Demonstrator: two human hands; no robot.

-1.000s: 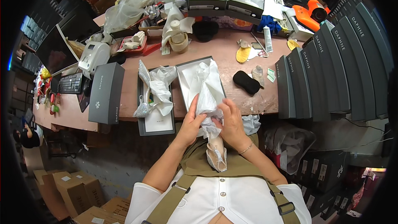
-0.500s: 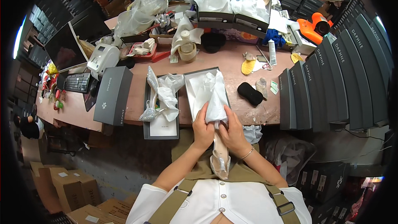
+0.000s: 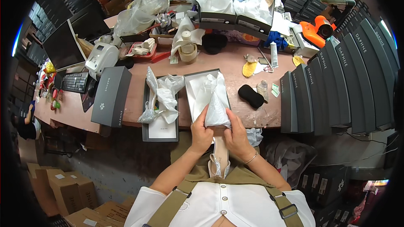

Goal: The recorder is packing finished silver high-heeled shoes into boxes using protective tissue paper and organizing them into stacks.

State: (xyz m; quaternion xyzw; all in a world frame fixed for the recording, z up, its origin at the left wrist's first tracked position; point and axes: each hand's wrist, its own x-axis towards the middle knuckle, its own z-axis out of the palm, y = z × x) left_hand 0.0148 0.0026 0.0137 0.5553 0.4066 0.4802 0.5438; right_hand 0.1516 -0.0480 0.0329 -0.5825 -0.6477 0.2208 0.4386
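A pale shoe (image 3: 219, 163) is held over the lap, at six o'clock from the open box (image 3: 194, 96), with white tissue paper (image 3: 217, 105) bunched at its upper end. The paper is gripped by the left hand (image 3: 201, 133) at nine o'clock and the right hand (image 3: 236, 136) at three o'clock, seemingly so the shoe can be wrapped. A second lined box (image 3: 160, 131) lies at nine o'clock.

A single head-worn fisheye view looks steeply down from above the person's chest, facing forward across the worktable (image 3: 261, 63). The hands sit close, near centre; straight edges bend toward the rim.
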